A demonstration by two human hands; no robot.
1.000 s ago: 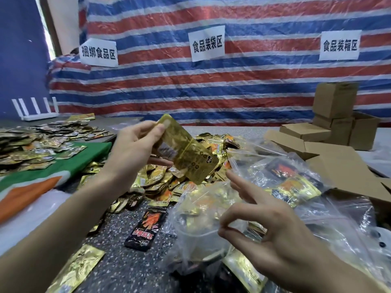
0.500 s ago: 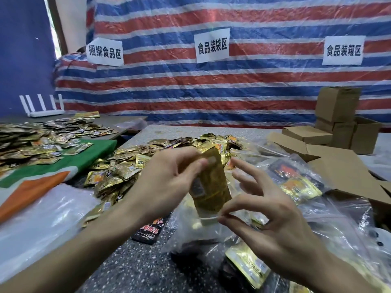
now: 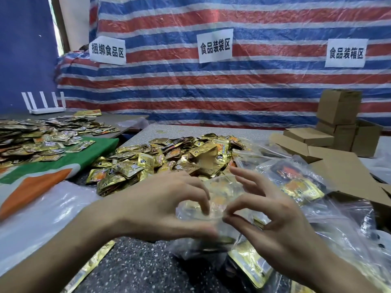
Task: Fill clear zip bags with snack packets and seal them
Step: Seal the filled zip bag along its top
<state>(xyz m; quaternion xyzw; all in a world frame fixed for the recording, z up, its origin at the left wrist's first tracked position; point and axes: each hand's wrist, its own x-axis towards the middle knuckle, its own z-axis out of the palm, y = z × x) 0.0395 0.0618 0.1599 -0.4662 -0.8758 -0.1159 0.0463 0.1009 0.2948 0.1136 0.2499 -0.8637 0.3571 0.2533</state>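
Note:
A clear zip bag (image 3: 220, 193) with gold snack packets inside stands on the speckled table (image 3: 137, 269) between my hands. My left hand (image 3: 160, 208) curls its fingers and thumb over the left side of the bag's mouth. At the right side of the mouth, my right hand (image 3: 281, 225) pinches the rim between thumb and index finger, its other fingers spread upward. A big heap of loose gold packets (image 3: 169, 157) lies just behind the bag. The lower part of the bag is hidden by my hands.
Filled clear bags (image 3: 296, 182) pile up at the right, beside flat cardboard (image 3: 342, 170) and stacked boxes (image 3: 338, 108). A second packet heap (image 3: 42, 134) sits on a green-orange cloth (image 3: 63, 163) at the left. Loose gold packets (image 3: 249, 263) lie near the front edge.
My left hand carried a gold packet down from above and put it into the bag; it no longer holds the packet. Both hands now sit at the bag's mouth.

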